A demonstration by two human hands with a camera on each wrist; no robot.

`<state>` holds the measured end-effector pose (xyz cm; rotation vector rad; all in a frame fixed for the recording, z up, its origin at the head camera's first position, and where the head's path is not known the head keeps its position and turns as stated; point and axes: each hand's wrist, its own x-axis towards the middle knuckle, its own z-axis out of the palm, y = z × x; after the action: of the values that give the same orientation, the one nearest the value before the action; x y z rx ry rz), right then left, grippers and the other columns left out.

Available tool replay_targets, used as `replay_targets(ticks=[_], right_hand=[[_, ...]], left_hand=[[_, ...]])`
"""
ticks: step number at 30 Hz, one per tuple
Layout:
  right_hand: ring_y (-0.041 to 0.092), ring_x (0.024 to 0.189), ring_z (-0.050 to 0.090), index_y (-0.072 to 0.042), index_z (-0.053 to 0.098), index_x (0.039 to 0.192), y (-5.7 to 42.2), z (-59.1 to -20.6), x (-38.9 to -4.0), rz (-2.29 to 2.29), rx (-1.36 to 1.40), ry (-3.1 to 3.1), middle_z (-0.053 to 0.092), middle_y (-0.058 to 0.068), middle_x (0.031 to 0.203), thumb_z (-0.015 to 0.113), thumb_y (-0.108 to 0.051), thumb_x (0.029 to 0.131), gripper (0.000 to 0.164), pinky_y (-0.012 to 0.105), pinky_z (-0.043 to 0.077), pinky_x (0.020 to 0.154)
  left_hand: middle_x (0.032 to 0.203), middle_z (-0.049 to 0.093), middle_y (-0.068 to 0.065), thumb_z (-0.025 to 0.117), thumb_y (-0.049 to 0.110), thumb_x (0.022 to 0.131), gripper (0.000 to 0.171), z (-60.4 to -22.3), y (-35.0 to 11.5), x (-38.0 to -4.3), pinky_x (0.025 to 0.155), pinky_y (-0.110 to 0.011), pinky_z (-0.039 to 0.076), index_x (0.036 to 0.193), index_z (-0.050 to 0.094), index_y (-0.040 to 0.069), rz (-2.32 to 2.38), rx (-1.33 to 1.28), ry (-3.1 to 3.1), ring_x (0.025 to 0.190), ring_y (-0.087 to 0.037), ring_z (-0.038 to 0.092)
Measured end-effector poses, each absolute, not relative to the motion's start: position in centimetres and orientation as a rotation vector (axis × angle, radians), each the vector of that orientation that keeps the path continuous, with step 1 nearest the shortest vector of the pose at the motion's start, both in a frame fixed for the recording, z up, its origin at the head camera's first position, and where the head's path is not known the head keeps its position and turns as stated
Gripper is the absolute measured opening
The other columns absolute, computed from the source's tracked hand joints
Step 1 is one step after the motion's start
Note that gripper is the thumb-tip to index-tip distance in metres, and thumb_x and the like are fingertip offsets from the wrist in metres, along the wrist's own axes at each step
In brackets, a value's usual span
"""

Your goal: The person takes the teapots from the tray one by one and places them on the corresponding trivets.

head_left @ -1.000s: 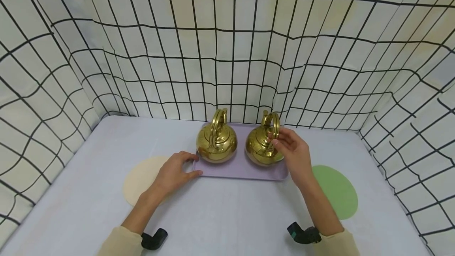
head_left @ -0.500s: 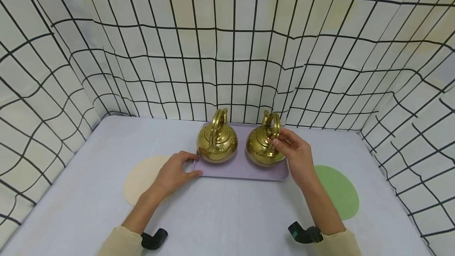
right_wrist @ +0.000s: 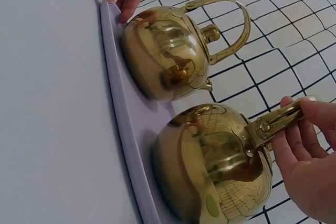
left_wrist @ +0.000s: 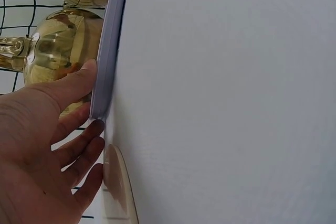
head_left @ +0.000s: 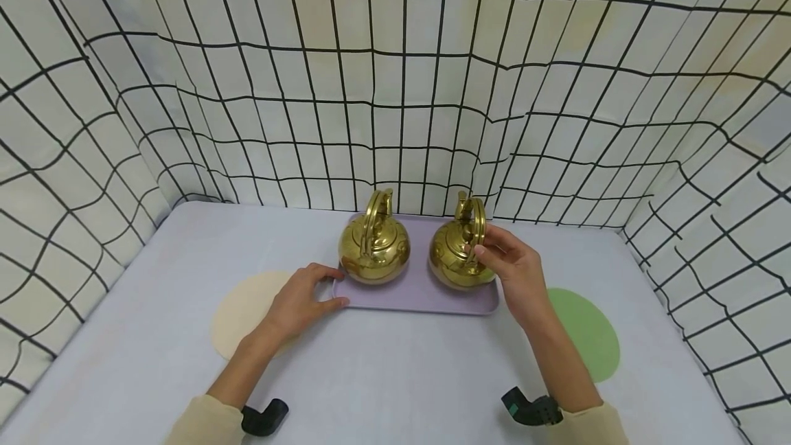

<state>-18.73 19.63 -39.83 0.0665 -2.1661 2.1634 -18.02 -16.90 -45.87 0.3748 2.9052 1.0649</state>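
Head view: right hand [head_left: 516,273] pinches handle [head_left: 479,218] (glossy, round metal kettle [head_left: 454,263]); left hand [head_left: 304,301] grips lilac tray [head_left: 414,296].

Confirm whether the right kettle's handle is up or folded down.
Up: the handle stands above the kettle, and the right hand holds it.

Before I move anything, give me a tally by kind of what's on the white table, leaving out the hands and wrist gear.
Round-bodied shiny gold-coloured metal kettles: 2
Lilac rectangular tray: 1
Flat round discs, namely a cream disc and a green disc, each partly hidden by an arm or hand: 2
Total: 5
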Motion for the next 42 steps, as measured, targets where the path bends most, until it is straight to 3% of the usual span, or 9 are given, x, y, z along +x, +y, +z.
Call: replay_targets(ticks=[21,29,42], right_hand=[[0.006,0.11,0.068,-0.002,0.062,0.138,20.2,-39.1,-18.0,2.105,0.075,-2.21,0.072,-0.014,0.114,0.071,-0.009,0.098,0.041,0.017,0.056,0.096],[0.006,0.119,0.067,-0.004,0.063,0.138,20.8,-38.9,-17.9,2.107,0.057,-2.198,0.073,-0.014,0.118,0.073,-0.011,0.098,0.042,0.016,0.055,0.1],[0.006,0.121,0.066,-0.005,0.062,0.139,21.3,-38.5,-17.5,2.107,0.009,-2.186,0.072,-0.013,0.119,0.072,-0.011,0.098,0.043,0.016,0.056,0.099]], left_hand=[[0.139,0.065,-0.013,0.081,0.031,0.091,0.046,-45.9,-17.1,-18.0,0.117,-0.06,0.044,0.13,0.069,0.011,1.043,0.339,2.898,0.138,-0.039,0.054],[0.137,0.066,-0.013,0.082,0.03,0.09,0.045,-46.0,-16.9,-18.3,0.117,-0.059,0.044,0.13,0.069,0.011,1.062,0.372,2.899,0.137,-0.038,0.056],[0.137,0.065,-0.012,0.081,0.032,0.091,0.045,-45.8,-16.9,-18.0,0.116,-0.059,0.044,0.129,0.07,0.012,1.063,0.352,2.885,0.136,-0.038,0.055]])
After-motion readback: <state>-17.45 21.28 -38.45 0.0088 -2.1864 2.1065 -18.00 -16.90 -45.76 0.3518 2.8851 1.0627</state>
